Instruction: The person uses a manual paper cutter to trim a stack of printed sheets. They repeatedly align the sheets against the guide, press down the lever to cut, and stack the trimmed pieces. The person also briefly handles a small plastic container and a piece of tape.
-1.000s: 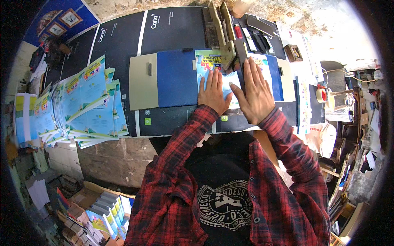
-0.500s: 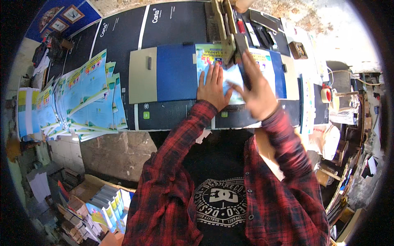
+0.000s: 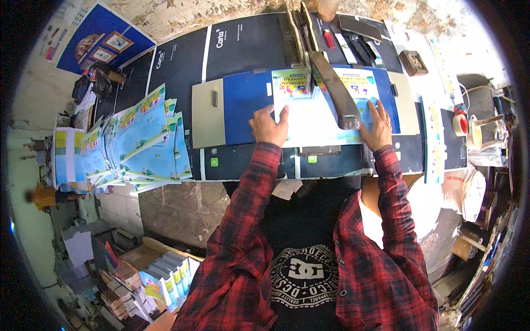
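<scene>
The printed sheet (image 3: pixel 309 124) is pale blue, white and yellow, the board (image 3: pixel 248 105) blue, the worktop (image 3: pixel 251 47) black with white stripes, the shirt (image 3: pixel 229 276) red-and-black plaid.

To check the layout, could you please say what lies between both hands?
In the head view, printed paper and a dark lever lie there.

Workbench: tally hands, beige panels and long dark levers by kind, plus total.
Hands: 2 (left hand, right hand)
Beige panels: 2 (left panel, right panel)
Long dark lever: 1
Total: 5
</scene>
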`<move>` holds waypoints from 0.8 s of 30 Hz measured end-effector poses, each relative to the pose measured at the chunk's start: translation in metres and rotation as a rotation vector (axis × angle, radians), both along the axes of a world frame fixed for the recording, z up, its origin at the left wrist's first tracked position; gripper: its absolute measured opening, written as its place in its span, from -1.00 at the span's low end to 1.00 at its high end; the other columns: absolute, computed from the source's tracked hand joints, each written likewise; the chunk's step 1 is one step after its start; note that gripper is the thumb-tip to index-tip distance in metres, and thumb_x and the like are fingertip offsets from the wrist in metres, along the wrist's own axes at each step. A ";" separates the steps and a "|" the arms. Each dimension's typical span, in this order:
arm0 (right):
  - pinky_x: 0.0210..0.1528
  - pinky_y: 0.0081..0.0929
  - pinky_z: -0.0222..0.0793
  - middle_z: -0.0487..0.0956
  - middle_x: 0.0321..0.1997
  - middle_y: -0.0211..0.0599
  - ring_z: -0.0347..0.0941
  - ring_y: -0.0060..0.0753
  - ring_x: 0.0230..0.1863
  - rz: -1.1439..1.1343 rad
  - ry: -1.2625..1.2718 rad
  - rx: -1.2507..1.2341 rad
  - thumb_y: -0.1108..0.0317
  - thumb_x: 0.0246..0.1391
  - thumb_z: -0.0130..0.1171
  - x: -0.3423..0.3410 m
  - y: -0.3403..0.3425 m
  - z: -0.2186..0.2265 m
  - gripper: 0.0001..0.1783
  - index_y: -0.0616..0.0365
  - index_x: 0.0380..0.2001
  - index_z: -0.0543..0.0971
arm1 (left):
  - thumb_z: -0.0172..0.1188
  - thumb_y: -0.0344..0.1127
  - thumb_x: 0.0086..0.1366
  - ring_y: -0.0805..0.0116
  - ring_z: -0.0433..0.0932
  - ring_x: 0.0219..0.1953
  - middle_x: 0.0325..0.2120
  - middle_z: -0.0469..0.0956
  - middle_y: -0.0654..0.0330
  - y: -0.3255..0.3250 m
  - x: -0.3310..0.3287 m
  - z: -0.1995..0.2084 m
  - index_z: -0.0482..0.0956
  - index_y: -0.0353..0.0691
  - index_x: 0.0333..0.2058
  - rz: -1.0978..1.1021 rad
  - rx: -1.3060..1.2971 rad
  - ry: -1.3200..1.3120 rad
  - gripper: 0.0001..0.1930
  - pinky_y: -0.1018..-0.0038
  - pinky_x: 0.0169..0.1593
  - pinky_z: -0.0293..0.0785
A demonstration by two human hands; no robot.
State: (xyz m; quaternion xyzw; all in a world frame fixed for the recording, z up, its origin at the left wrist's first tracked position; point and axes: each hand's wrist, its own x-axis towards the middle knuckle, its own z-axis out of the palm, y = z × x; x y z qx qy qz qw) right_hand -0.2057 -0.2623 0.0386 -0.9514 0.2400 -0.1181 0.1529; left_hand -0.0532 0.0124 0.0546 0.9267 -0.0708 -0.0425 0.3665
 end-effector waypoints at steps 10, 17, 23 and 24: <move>0.43 0.06 0.00 0.09 0.47 0.17 -0.01 0.27 0.47 0.107 -0.072 0.029 -0.08 0.05 0.28 0.024 0.067 -0.003 -0.11 0.15 0.35 0.26 | 0.32 -0.06 0.28 0.27 0.64 -0.06 -0.05 0.62 0.06 0.051 0.055 0.006 0.53 -0.34 0.05 0.147 -0.691 0.758 -0.49 0.36 0.02 0.59; 0.43 0.12 0.00 0.11 0.46 0.17 0.02 0.19 0.47 0.122 -0.102 0.158 -0.05 -0.02 0.34 0.038 0.101 0.009 -0.10 0.10 0.33 0.30 | 0.39 0.09 0.18 0.37 0.66 -0.27 -0.16 0.66 0.08 0.048 0.060 0.032 0.55 -0.31 0.00 0.135 -0.428 0.687 -0.39 0.53 -0.19 0.59; 0.31 0.10 0.18 0.27 0.37 0.21 0.23 0.25 0.33 -0.260 -0.241 0.037 -0.01 -0.01 0.35 0.013 0.025 0.015 -0.24 -0.05 0.26 0.42 | 0.39 0.00 0.21 0.61 0.41 -0.60 -0.37 0.66 0.21 0.036 0.054 0.011 0.68 -0.34 -0.23 0.022 -0.482 0.677 -0.56 0.66 -0.54 0.35; 0.30 0.09 0.20 0.27 0.36 0.21 0.23 0.25 0.33 -0.249 -0.192 0.074 -0.01 -0.01 0.35 0.007 0.017 0.016 -0.25 -0.07 0.26 0.42 | 0.39 0.00 0.21 0.61 0.39 -0.61 -0.39 0.66 0.23 0.035 0.056 0.003 0.68 -0.34 -0.23 -0.042 -0.531 0.677 -0.56 0.66 -0.54 0.34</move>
